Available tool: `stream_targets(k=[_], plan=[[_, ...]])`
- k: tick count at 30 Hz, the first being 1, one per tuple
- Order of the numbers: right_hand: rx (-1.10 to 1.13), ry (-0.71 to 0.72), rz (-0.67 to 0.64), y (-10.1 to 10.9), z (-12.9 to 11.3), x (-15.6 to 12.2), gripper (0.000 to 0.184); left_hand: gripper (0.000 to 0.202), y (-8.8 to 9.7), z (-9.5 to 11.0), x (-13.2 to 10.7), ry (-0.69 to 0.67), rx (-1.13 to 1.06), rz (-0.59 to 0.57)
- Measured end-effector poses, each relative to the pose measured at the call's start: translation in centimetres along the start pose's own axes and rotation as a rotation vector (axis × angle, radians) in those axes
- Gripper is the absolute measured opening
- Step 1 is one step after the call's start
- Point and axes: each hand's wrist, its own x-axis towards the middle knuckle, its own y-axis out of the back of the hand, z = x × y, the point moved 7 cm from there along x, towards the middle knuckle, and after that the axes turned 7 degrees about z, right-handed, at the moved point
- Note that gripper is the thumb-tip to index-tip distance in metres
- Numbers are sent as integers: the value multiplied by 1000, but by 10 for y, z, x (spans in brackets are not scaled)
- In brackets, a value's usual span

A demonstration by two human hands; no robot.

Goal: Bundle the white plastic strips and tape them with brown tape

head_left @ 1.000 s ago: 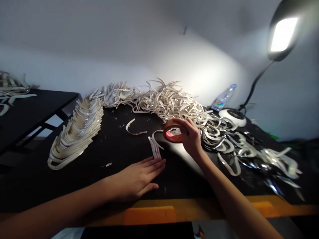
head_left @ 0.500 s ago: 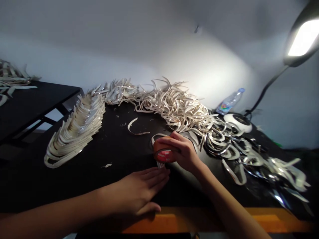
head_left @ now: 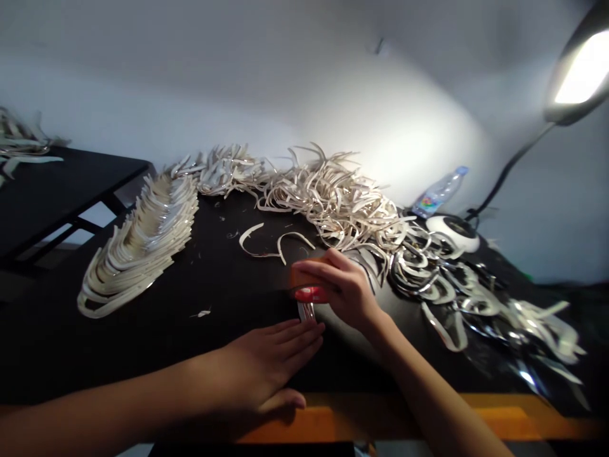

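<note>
My left hand (head_left: pixel 273 358) lies flat on the black table (head_left: pixel 247 304), its fingers stretched out and their tips on the near end of a short pale striped piece (head_left: pixel 307 311). Just beyond those fingertips, my right hand (head_left: pixel 349 285) grips a rounded orange-and-red object (head_left: pixel 311 293) above the far end of that piece. I cannot make out what kind of object it is. Past my right hand lie two thin curved pale strips, one on the left (head_left: pixel 252 244) and one on the right (head_left: pixel 292 238), with ends close together.
A long neat row of nested pale strips (head_left: pixel 143 244) stands at the left. Tangled strips (head_left: pixel 342 203) heap along the back. White and shiny curved pieces (head_left: pixel 442 285) spread rightward, near a plastic bottle (head_left: pixel 440 193) and a lamp (head_left: pixel 575 76). Another table (head_left: pixel 61 184) stands left.
A curved strip that was just behind the orange-and-red object now lies farther away, beside the first strip. The object has tilted and shifted slightly. My left hand has stayed in place.
</note>
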Motion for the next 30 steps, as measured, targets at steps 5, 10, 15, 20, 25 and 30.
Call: stream_targets(k=[5, 10, 15, 20, 25, 30], plan=[[-50, 18, -104, -13, -2, -1, 27, 72, 5, -4, 2, -33, -13, 43], [-93, -2, -116, -17, -3, 1, 25, 52, 12, -19, 8, -54, 51, 121], [45, -71, -79, -9, 4, 2, 28, 49, 9, -15, 9, -132, 158, 151], [165, -189, 167, 9, 22, 4, 36, 47, 9, -10, 9, -157, 197, 203], [60, -69, -41, -14, 7, 9, 30, 46, 4, -11, 10, -155, 263, 212], [44, -28, -48, -21, 4, 9, 24, 45, 2, -10, 9, -174, 265, 205]])
